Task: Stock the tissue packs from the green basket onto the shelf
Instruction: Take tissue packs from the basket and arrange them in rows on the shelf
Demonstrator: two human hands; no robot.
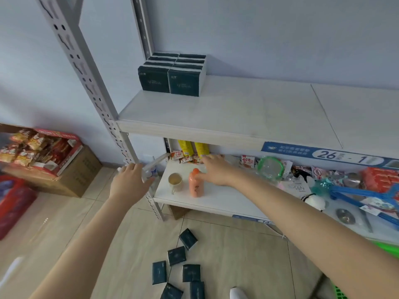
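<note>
Several dark green tissue packs [172, 75] stand in two rows at the back left of the upper shelf board [248, 113]. More dark packs [176, 255] lie scattered on the tiled floor below. A sliver of the green basket [388, 248] shows at the right edge. My left hand [129, 183] hovers by the shelf's left post, fingers loosely apart and empty. My right hand [216, 170] reaches over the lower shelf, just above an orange bottle [196, 183], holding nothing.
The lower shelf [207, 201] carries a cup [175, 180], yellow packets [192, 147], snack sachets, a green-rimmed lid [271, 167] and blue plastic hangers [364, 197]. A perforated grey post [86, 83] rises at left. A cardboard box of snacks [43, 154] and a red basket [13, 203] sit on the floor.
</note>
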